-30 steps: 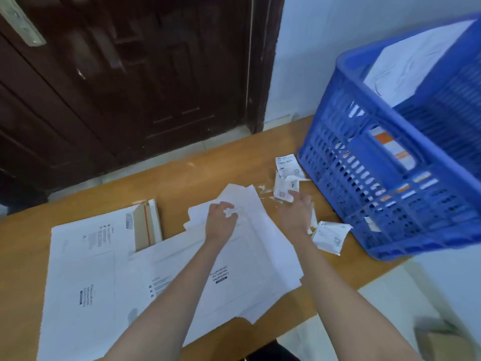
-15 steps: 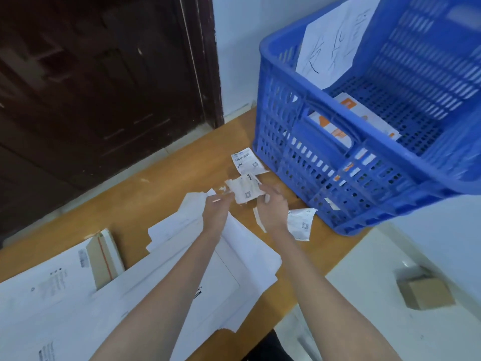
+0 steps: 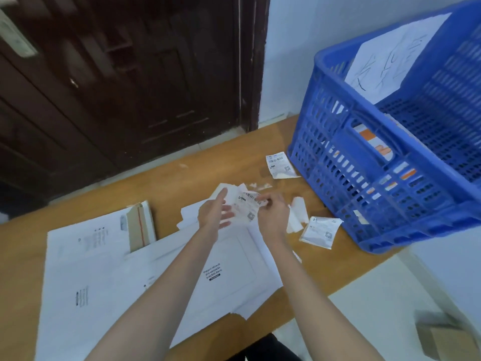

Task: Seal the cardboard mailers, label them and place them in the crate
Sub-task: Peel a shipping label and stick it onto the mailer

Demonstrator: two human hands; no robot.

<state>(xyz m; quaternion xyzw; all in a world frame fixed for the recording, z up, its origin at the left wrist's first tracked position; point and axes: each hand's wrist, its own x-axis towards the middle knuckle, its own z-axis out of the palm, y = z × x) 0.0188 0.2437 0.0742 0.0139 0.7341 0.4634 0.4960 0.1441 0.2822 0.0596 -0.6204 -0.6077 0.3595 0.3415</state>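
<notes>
Head view looks down at a wooden table [image 3: 78, 204] where both bare forearms reach forward over a spread of white cardboard mailers [image 3: 226, 272]. The right hand [image 3: 273, 212] pinches the right edge of a small printed shipping label [image 3: 246, 203] between thumb and curled fingers, holding it lifted just above the far end of the nearest mailer. The left hand [image 3: 212, 213] is relaxed with its fingers straight and spread, its fingertips at the label's left side; motion blur hides whether they touch the paper. The nearest mailer lies flat under the arms, with a block of black print on its face. A second mailer [image 3: 86, 256] lies to the left, partly tucked under the first, and at its far edge a brown cardboard flap [image 3: 138, 227] with a red strip stands open. A loose label [image 3: 279, 165] rests on the far side of the table just beside the crate, and another loose label [image 3: 320, 231], slightly crumpled, lies near the right hand close to the crate's near corner. Small white paper scraps [image 3: 296, 214] sit between that label and the right hand. The blue plastic crate [image 3: 390, 212] stands at the right end of the table, with white and orange packets visible inside and a white sheet [image 3: 390, 56] bearing handwriting against its far wall. A dark wooden door [image 3: 130, 74] fills the far left, and a brown cardboard box [image 3: 442, 337] sits on the floor at the near right.
</notes>
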